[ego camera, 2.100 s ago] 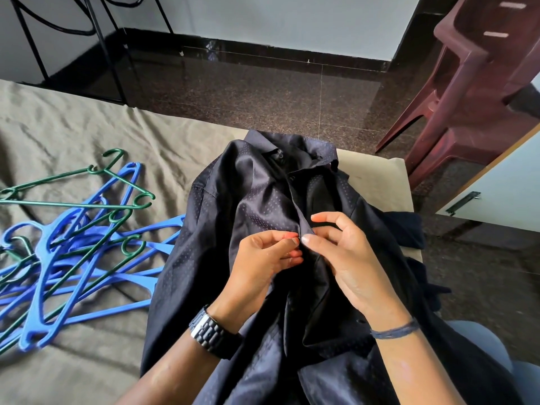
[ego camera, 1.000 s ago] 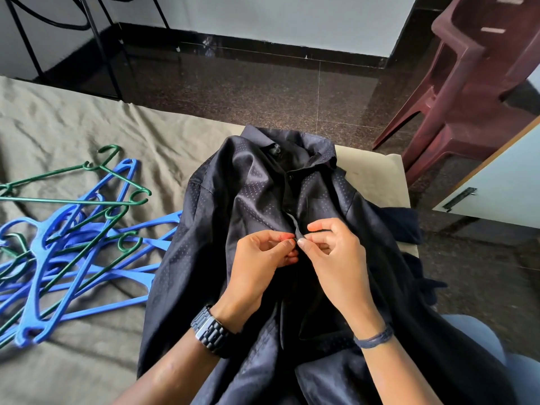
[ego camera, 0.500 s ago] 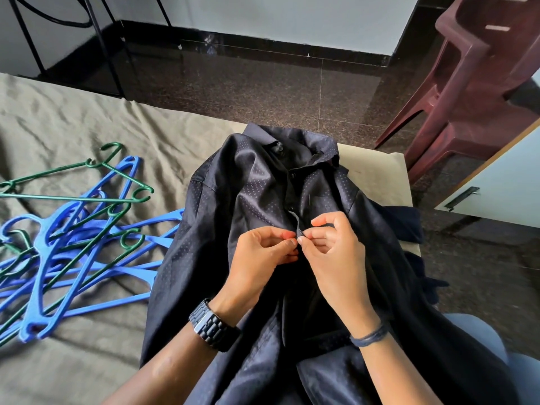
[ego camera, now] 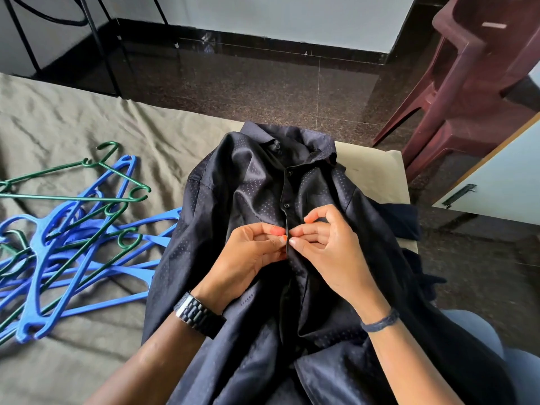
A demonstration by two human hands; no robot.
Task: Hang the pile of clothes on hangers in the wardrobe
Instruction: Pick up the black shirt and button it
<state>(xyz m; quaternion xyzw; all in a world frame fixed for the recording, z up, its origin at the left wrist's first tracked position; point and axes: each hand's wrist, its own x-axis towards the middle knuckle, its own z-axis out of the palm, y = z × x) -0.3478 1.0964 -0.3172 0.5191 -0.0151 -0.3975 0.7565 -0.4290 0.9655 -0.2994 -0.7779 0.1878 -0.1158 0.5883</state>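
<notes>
Head view: dark dotted shirt [ego camera: 248, 200] lies on bed [ego camera: 73, 127], collar away from person, bottom part over lap. Left hand [ego camera: 248, 255] and right hand [ego camera: 327, 247] meet at middle of shirt front, both pinching front edges together at button spot. Two buttons above look done. Blue and green hangers [ego camera: 73, 229] in heap on bed, just left of shirt.

Step, I think: buttoning shirt. Next: finish this button, then pick one hanger for shirt.

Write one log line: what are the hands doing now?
left hand pinches shirt placket | right hand pinches it too | hangers lie beside, untouched
</notes>
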